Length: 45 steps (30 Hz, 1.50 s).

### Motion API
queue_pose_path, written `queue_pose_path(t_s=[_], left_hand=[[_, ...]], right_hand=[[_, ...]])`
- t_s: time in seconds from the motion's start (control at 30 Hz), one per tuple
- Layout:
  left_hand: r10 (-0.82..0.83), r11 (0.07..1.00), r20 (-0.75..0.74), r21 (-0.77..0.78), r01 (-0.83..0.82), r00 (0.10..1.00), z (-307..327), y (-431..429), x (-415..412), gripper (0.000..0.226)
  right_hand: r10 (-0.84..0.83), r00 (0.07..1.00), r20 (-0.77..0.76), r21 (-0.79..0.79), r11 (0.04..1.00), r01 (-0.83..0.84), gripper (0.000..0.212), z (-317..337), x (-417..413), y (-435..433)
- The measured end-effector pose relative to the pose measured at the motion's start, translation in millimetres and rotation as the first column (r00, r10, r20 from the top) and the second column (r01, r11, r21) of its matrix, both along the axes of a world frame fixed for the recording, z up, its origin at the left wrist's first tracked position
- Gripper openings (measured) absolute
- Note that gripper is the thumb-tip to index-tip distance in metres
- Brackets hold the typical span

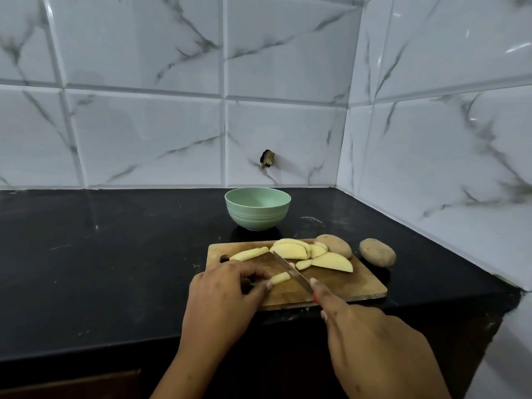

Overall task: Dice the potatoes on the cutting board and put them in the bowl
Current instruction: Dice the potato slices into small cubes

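So your left hand [227,286] pinched the potato strip [280,277] mid-frame on the cutting board [345,286], long axis sticking out rightward from your fingertips [268,284], right at the knife [290,269] your right hand [365,335] had curled fingers around.

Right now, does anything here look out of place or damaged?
Two things. One whole potato lies off the cutting board, on the black counter to its right. On the wall tile above the bowl there is a small dark spot that looks broken. Nothing is spilled.
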State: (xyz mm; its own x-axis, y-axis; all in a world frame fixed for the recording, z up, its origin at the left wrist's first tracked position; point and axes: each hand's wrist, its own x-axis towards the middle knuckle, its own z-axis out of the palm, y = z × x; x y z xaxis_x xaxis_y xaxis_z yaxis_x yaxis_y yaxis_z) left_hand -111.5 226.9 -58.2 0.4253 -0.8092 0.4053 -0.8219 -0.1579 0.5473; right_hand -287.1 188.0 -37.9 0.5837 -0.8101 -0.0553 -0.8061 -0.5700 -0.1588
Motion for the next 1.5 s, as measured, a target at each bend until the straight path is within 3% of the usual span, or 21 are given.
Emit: queue_pose_path(t_s=[0.2,0.33,0.43,0.57,0.73,0.97,1.2,1.4,1.5], left_hand=[[0.003,1.000,-0.010,0.009,-0.003,1.000,1.0,-0.7,0.3,0.012],[-0.004,1.000,-0.016,-0.010,0.004,1.000,-0.9,1.8,1.3,0.012],[-0.007,1.000,-0.010,-0.010,0.007,1.000,-3.0,2.1,4.2,0.019],[-0.018,1.000,-0.027,-0.024,0.017,0.999,-3.1,1.7,5.0,0.017],[-0.014,0.999,-0.075,-0.031,0.012,0.997,-3.2,1.6,6.8,0.012],[0.000,0.993,-0.180,-0.115,-0.022,0.984,-3.5,5.2,5.3,0.018],[-0.044,0.992,-0.233,-0.122,0.016,0.972,-4.2,6.5,7.5,0.023],[-0.042,0.989,-0.277,-0.146,0.001,0.960,-5.8,5.6,8.9,0.017],[-0.054,0.987,-0.271,-0.160,0.010,0.961,-6.4,5.1,9.0,0.018]], right_hand=[[-0.030,0.991,-0.134,0.023,0.999,0.034,0.075,-5.3,15.5,-1.1],[0.023,0.998,-0.054,-0.033,0.999,-0.025,0.065,0.5,9.3,1.2],[0.034,0.999,-0.039,0.026,0.999,-0.033,0.063,5.7,5.6,3.5],[0.007,0.992,-0.129,0.119,0.993,0.008,0.072,3.8,16.2,5.1],[0.042,0.997,-0.063,-0.043,0.998,-0.045,0.065,-0.1,16.1,5.7],[0.034,0.993,-0.117,0.075,0.997,-0.025,0.072,5.5,16.8,9.2],[0.080,0.995,-0.059,-0.062,0.995,-0.084,0.065,-0.4,17.3,9.3],[0.085,0.990,-0.108,0.115,0.991,-0.073,0.070,9.8,17.8,13.8],[0.071,0.983,-0.167,0.067,0.996,-0.060,0.079,2.9,27.8,13.6]])
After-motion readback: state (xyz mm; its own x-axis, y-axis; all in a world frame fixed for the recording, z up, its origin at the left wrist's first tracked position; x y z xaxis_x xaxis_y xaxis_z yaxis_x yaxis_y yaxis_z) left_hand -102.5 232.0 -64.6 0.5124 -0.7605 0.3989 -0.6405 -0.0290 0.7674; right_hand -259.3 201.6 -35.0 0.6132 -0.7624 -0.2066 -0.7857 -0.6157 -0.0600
